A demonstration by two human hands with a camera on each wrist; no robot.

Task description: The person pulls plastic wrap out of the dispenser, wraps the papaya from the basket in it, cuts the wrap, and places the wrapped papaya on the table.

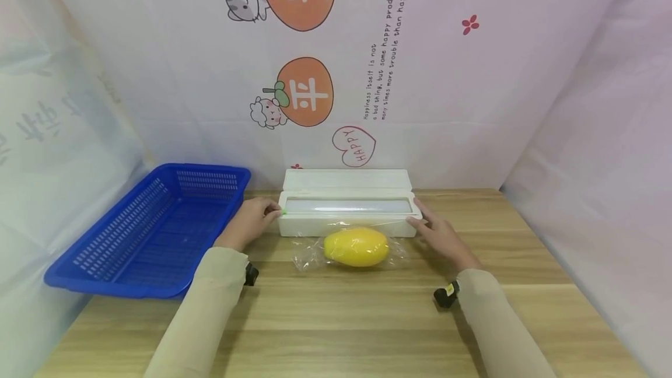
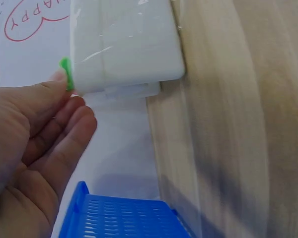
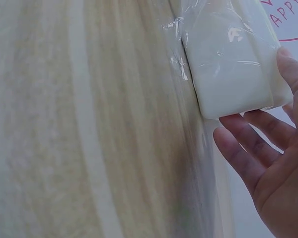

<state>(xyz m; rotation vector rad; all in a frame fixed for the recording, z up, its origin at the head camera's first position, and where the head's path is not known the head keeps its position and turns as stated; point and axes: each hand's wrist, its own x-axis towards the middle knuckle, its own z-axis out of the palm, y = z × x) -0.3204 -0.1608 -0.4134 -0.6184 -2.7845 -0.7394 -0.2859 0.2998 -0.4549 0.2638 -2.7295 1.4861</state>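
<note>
A white cling film dispenser box [image 1: 343, 226] stands at the back of the table with its lid [image 1: 346, 180] raised. At its left end my left hand [image 1: 245, 223] pinches a small green slide cutter [image 2: 66, 74] between thumb and fingers. My right hand [image 1: 442, 242] grips the opposite end, thumb along the upper edge and fingers against the end face [image 3: 233, 94]. Clear film [image 1: 310, 252] hangs over the front of the box and spreads over a yellow oval fruit [image 1: 357, 247], which lies close in front of it.
A blue slotted plastic basket [image 1: 157, 232] stands at the left, beside my left forearm. White printed sheeting [image 1: 436, 86] walls in the wooden table [image 1: 336, 319] at the back and both sides.
</note>
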